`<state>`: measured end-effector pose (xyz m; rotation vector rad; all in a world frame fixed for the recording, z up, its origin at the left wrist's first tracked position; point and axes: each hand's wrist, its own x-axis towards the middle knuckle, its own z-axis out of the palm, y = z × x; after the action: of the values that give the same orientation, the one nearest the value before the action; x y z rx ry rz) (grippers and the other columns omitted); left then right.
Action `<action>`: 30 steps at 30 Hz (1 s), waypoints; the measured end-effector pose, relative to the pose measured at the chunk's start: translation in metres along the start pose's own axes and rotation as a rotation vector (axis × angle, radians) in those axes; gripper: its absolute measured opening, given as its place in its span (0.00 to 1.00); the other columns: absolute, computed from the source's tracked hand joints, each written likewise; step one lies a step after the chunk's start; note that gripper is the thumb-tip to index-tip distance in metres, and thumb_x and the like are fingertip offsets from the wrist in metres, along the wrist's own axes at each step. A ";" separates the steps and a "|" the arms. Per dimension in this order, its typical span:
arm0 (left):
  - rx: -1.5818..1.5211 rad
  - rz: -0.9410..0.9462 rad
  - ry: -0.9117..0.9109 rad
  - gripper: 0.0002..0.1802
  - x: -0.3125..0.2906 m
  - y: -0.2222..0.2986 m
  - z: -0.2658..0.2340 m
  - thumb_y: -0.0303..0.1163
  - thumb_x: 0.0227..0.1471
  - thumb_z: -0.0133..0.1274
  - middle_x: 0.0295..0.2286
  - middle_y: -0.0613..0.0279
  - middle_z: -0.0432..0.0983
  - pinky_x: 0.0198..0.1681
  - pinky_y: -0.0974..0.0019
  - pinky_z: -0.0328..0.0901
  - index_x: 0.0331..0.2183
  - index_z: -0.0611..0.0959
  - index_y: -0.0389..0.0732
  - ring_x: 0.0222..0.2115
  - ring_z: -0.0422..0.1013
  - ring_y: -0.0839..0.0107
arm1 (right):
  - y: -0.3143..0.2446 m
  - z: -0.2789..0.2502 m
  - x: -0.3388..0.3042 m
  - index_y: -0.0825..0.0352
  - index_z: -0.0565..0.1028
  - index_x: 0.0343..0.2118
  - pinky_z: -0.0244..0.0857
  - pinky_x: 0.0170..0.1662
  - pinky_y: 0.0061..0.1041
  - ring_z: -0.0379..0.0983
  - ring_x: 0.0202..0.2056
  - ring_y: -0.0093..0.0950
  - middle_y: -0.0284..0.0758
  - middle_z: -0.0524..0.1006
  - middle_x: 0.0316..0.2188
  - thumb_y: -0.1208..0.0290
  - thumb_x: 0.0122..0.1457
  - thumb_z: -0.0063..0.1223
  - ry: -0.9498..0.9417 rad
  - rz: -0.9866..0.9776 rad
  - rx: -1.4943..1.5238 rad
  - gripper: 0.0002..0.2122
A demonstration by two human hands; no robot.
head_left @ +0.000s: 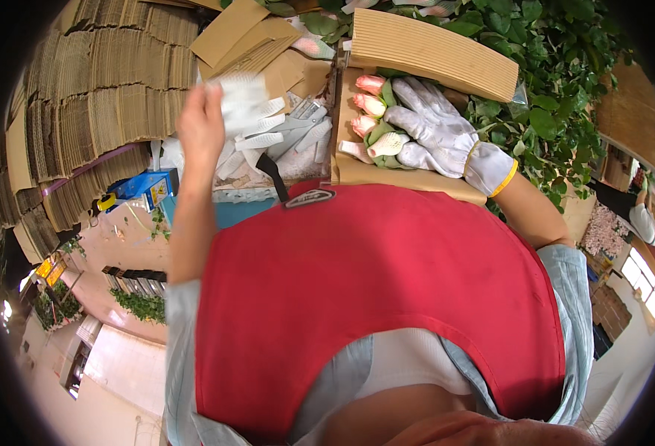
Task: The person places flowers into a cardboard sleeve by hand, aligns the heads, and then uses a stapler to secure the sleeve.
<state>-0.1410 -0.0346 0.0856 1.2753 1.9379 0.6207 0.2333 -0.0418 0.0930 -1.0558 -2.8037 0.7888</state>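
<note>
My left hand [200,123] is raised at the left, its fingers closed on a white netted sleeve [241,102] that is smeared by motion. Below that sleeve lies a heap of flat white net sleeves [268,139]. My right hand [439,134], in a white glove with a yellow cuff edge, lies with fingers stretched over several pink roses [369,105] on brown cardboard [417,183]. The rose bud [388,143] nearest me wears a white net sleeve. The glove hides the stems.
Stacked corrugated cardboard [112,82] fills the left. A corrugated strip [435,53] lies beyond the roses, with leafy stems [550,97] to the right. A blue box [145,189] stands under the stacks. Another person's gloved hand [643,223] shows at far right.
</note>
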 end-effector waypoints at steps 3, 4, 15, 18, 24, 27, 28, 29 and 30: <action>0.844 0.579 0.018 0.22 -0.038 0.013 -0.012 0.47 0.55 0.54 0.42 0.43 0.73 0.49 0.58 0.63 0.35 0.78 0.35 0.44 0.70 0.58 | 0.003 0.001 0.002 0.59 0.66 0.55 0.45 0.64 0.51 0.51 0.62 0.54 0.53 0.57 0.61 0.58 0.51 0.58 0.068 -0.081 0.015 0.27; 0.609 0.653 -0.101 0.23 -0.046 0.016 0.009 0.49 0.54 0.54 0.38 0.45 0.75 0.49 0.55 0.62 0.35 0.78 0.36 0.42 0.70 0.56 | 0.002 -0.001 0.004 0.59 0.66 0.55 0.46 0.64 0.51 0.51 0.62 0.54 0.53 0.58 0.60 0.58 0.52 0.57 0.054 -0.083 -0.012 0.27; 0.463 1.107 -0.450 0.20 -0.019 0.069 0.018 0.45 0.46 0.59 0.24 0.54 0.75 0.37 0.52 0.64 0.29 0.80 0.36 0.31 0.72 0.56 | 0.000 -0.001 0.001 0.58 0.62 0.57 0.46 0.64 0.49 0.50 0.63 0.53 0.52 0.54 0.63 0.63 0.53 0.58 0.032 -0.060 -0.082 0.28; 0.613 1.240 -0.733 0.16 -0.036 0.092 0.083 0.42 0.50 0.55 0.24 0.58 0.74 0.35 0.56 0.64 0.23 0.77 0.40 0.31 0.71 0.59 | -0.003 -0.005 0.004 0.58 0.63 0.57 0.46 0.65 0.49 0.50 0.63 0.53 0.50 0.53 0.63 0.62 0.53 0.56 0.009 -0.054 -0.055 0.27; 1.088 0.450 -0.996 0.12 -0.012 0.068 -0.039 0.38 0.50 0.56 0.34 0.57 0.77 0.41 0.59 0.66 0.35 0.81 0.41 0.38 0.72 0.58 | 0.001 0.001 -0.003 0.56 0.64 0.56 0.45 0.65 0.48 0.50 0.63 0.53 0.49 0.53 0.64 0.54 0.54 0.54 0.045 -0.034 -0.067 0.27; 0.791 0.913 -0.364 0.20 -0.018 0.037 -0.021 0.36 0.49 0.57 0.42 0.54 0.75 0.46 0.60 0.65 0.46 0.79 0.44 0.45 0.70 0.58 | -0.003 -0.001 -0.003 0.55 0.62 0.57 0.49 0.63 0.49 0.53 0.61 0.54 0.49 0.56 0.62 0.58 0.52 0.57 0.033 -0.021 -0.070 0.29; 0.429 0.964 -0.477 0.24 -0.022 0.042 0.012 0.33 0.48 0.58 0.44 0.54 0.73 0.49 0.59 0.64 0.49 0.77 0.46 0.47 0.68 0.57 | -0.004 -0.004 0.000 0.55 0.62 0.57 0.49 0.63 0.49 0.53 0.61 0.54 0.49 0.56 0.62 0.58 0.52 0.57 0.029 -0.044 -0.082 0.29; 0.205 0.940 -0.570 0.24 -0.026 0.049 0.039 0.35 0.47 0.60 0.45 0.56 0.72 0.50 0.58 0.63 0.49 0.78 0.46 0.48 0.67 0.57 | -0.004 -0.008 0.001 0.57 0.64 0.57 0.52 0.62 0.49 0.56 0.60 0.54 0.49 0.58 0.61 0.60 0.51 0.58 0.091 -0.110 -0.064 0.29; 0.189 0.956 -0.585 0.28 -0.029 0.048 0.060 0.37 0.44 0.63 0.44 0.56 0.70 0.49 0.59 0.64 0.49 0.78 0.47 0.47 0.66 0.56 | -0.005 -0.011 0.001 0.59 0.65 0.56 0.56 0.60 0.49 0.59 0.58 0.54 0.49 0.59 0.60 0.63 0.49 0.60 0.150 -0.168 -0.046 0.29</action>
<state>-0.0594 -0.0421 0.0918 2.2094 0.8538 0.4181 0.2319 -0.0394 0.1045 -0.8321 -2.7492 0.6041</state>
